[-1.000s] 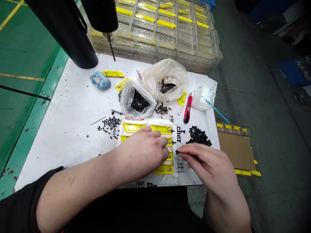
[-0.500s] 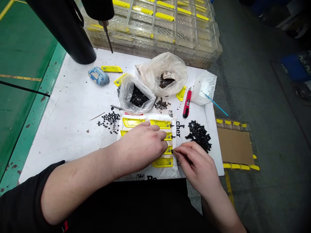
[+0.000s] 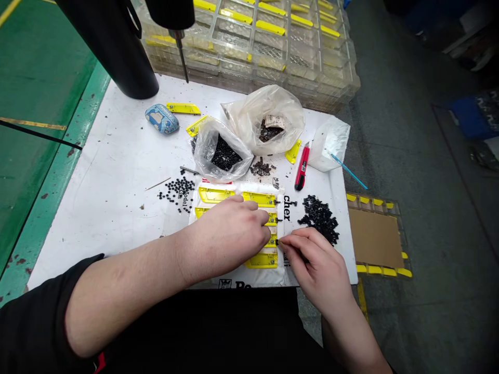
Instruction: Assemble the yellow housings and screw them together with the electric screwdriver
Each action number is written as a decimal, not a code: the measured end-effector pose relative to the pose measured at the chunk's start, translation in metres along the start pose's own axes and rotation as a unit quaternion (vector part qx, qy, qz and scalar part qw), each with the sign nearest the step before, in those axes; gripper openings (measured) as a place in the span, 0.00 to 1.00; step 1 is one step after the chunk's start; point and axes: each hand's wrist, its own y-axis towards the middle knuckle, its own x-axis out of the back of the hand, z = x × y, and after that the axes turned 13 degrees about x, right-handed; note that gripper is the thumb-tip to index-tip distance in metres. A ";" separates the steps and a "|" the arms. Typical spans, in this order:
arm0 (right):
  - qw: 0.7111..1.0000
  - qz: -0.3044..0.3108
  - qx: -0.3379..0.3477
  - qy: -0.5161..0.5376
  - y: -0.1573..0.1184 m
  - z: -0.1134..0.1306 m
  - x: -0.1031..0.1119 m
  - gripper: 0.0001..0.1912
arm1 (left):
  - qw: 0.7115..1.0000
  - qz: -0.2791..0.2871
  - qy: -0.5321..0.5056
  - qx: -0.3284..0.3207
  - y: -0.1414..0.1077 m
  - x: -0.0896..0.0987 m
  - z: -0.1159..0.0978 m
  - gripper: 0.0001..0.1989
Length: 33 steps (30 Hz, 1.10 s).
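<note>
My right hand (image 3: pixel 317 259) pinches a small black plastic clip (image 3: pixel 277 242) between thumb and forefinger, at the right end of a yellow plastic piece (image 3: pixel 272 241) in the third row. Curled over the rows from the left, my left hand (image 3: pixel 230 234) rests across the yellow pieces; its fingertips are hidden beneath it. Above it, a yellow piece (image 3: pixel 259 199) in the top row has a black clip (image 3: pixel 277 202) at its right end. The lowest yellow piece (image 3: pixel 262 261) shows below the left hand. A printed white packet (image 3: pixel 237 187) lies under the pieces.
Loose black clips (image 3: pixel 318 218) lie in a pile at right, small black discs (image 3: pixel 181 189) at left. Behind are a bag of black parts (image 3: pixel 226 153), a bag of brown parts (image 3: pixel 268 130) and a red utility knife (image 3: pixel 302 169). A driver bit (image 3: pixel 182 59) hangs over the table.
The whole view has shifted slightly, with the back of the table moving a little right. Both hands keep nearly the same place and grip.
</note>
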 end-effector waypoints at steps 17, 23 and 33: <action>0.999 0.046 0.002 -0.028 0.002 0.004 0.005 0.07 | 1.000 0.021 0.005 0.001 -0.001 -0.001 -0.002 0.07; 0.997 0.056 -0.029 -0.047 0.018 -0.004 0.021 0.07 | 1.000 0.012 0.018 -0.002 -0.001 -0.002 -0.001 0.06; 0.978 0.033 -0.047 -0.203 0.054 -0.040 0.016 0.09 | 0.999 0.017 0.029 -0.001 -0.003 -0.002 -0.003 0.08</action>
